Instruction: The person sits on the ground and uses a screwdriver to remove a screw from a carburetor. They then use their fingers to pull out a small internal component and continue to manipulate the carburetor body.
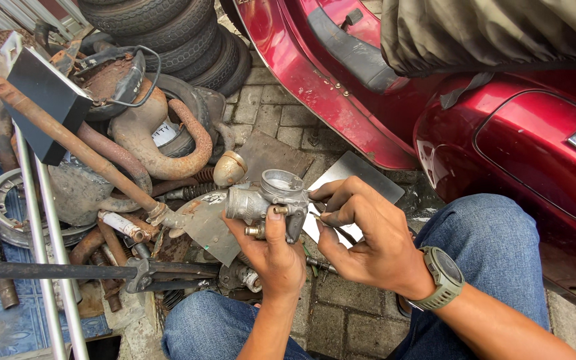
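My left hand [271,250] holds a small grey metal carburettor [268,200] from below, thumb pressed on its side by a brass fitting. My right hand [361,233], with a green watch on the wrist, pinches a thin dark tool [338,230] whose tip rests against the carburettor's right side. Both hands are over my lap, above a brick-paved floor.
A dark red scooter body [501,127] stands at the right. A heap of rusty pipes, springs and metal parts [134,153] lies at the left, with stacked tyres [174,33] behind. A flat metal sheet [361,177] lies on the bricks. My knees in jeans [481,247] frame the hands.
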